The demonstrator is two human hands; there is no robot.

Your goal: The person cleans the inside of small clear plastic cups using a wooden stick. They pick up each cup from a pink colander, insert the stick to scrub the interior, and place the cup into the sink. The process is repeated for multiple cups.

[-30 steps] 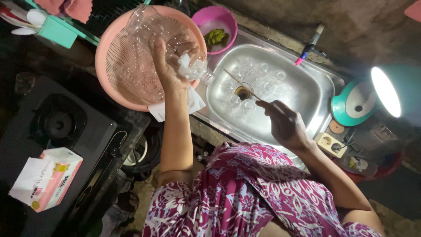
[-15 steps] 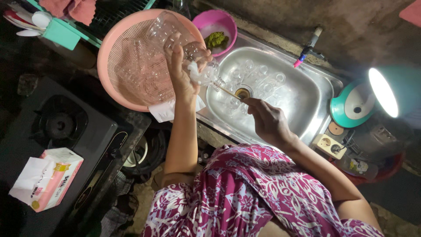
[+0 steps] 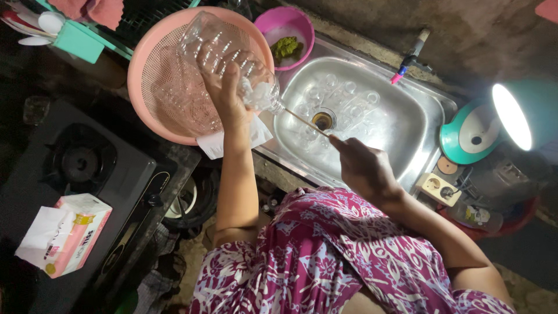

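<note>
Holding tissue-stuffed clear bottle point(image 3: 232, 55)

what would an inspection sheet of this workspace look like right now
surface: steel sink, drain open, set in a dark counter; gas stove beside it
job's things: clear plastic bottle tilted with its mouth toward the sink, white tissue bunched inside near the neck; thin stick pushed into the mouth
clutter: pink colander, pink bowl with something green in it, tissue box, white paper on the counter edge
hands: left hand grips the bottle; right hand holds the stick
cables: socket block beside the sink, with a lead from it
surroundings: lit teal lamp, tap on the wall, dim room
</note>
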